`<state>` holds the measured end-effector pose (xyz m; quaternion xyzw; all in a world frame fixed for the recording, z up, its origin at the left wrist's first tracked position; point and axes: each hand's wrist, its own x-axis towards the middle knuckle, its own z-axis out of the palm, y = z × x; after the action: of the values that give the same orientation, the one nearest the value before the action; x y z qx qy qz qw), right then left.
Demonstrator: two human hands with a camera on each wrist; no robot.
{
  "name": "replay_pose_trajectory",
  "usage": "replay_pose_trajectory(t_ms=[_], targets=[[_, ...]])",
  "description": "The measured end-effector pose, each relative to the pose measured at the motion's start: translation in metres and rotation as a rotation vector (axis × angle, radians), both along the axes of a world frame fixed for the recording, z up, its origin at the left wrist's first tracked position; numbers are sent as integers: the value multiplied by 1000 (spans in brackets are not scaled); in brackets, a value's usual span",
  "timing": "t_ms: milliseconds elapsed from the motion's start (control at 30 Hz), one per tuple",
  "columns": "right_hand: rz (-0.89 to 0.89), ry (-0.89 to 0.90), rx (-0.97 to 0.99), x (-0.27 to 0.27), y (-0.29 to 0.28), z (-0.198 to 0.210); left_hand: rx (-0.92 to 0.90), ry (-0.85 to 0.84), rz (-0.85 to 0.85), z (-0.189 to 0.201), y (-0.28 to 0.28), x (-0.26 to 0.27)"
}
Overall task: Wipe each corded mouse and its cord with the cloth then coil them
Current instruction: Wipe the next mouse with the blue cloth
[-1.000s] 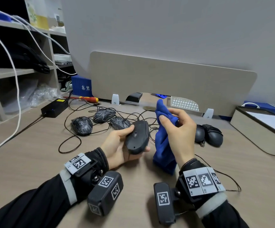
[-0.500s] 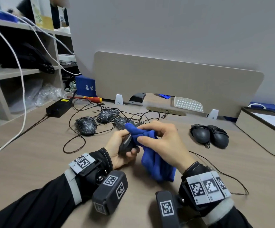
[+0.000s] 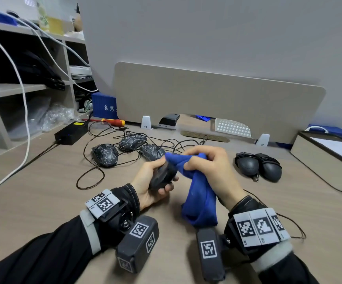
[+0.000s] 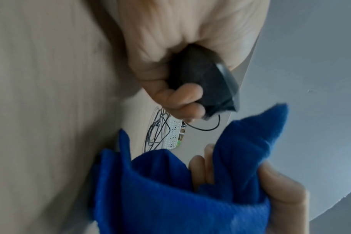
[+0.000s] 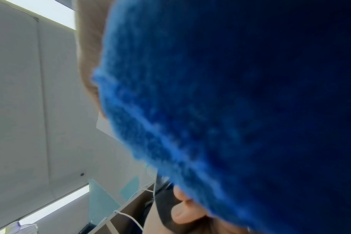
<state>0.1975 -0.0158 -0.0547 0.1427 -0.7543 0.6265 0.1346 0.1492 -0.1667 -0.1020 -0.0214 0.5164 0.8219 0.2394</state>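
Note:
My left hand (image 3: 155, 181) grips a plain black corded mouse (image 3: 163, 176) above the desk, fingers curled under it; the left wrist view shows the mouse (image 4: 206, 82) with its thin cord (image 4: 206, 129) looping off its front end. My right hand (image 3: 209, 171) holds a bunched blue cloth (image 3: 200, 201) and presses its top end against the mouse's front end. The cloth (image 5: 240, 102) fills most of the right wrist view. Three patterned black mice (image 3: 105, 154) with tangled cords (image 3: 90, 177) lie behind my left hand. Two coiled black mice (image 3: 258, 166) sit to the right.
A black power brick (image 3: 71, 133) and a red-and-yellow screwdriver (image 3: 112, 121) lie at the back left by the shelves (image 3: 22, 89). A beige divider panel (image 3: 217, 99) stands across the back. A beige box (image 3: 325, 158) sits at the far right. A white cable (image 3: 25, 111) hangs at left.
The right hand brought the cloth down from upright beside the mouse onto the mouse's front end. The left hand tipped the mouse over, so its top now faces away.

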Motion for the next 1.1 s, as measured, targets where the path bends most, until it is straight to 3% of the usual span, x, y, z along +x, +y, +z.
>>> replay_pose_trajectory(t_ms=[100, 233, 367, 500, 567, 667, 733, 933, 1100], targets=[[-111, 33, -105, -3, 1, -1, 19, -25, -9, 1, -1, -1], [-113, -12, -56, -6, 0, -4, 44, -37, -22, 1, -2, -2], [-40, -3, 32, -5, -2, -6, 75, -45, -23, 1, -1, -3], [178, 2, 176, 2, -10, -8, 206, -51, -24, -2, 0, 0], [107, 9, 211, -1, -10, -10, 234, -111, -58, -1, -2, 0], [-238, 35, 291, -13, 2, -16, 275, -202, -114, 0, -3, -3], [-314, 15, 237, -15, 7, -16, 283, -212, -106, -1, -3, -5], [118, -57, 96, 9, -15, -4, 338, -179, -91, -4, -3, -6], [-297, -17, 263, -8, -2, -12, 342, -206, -112, -2, -4, -6]])
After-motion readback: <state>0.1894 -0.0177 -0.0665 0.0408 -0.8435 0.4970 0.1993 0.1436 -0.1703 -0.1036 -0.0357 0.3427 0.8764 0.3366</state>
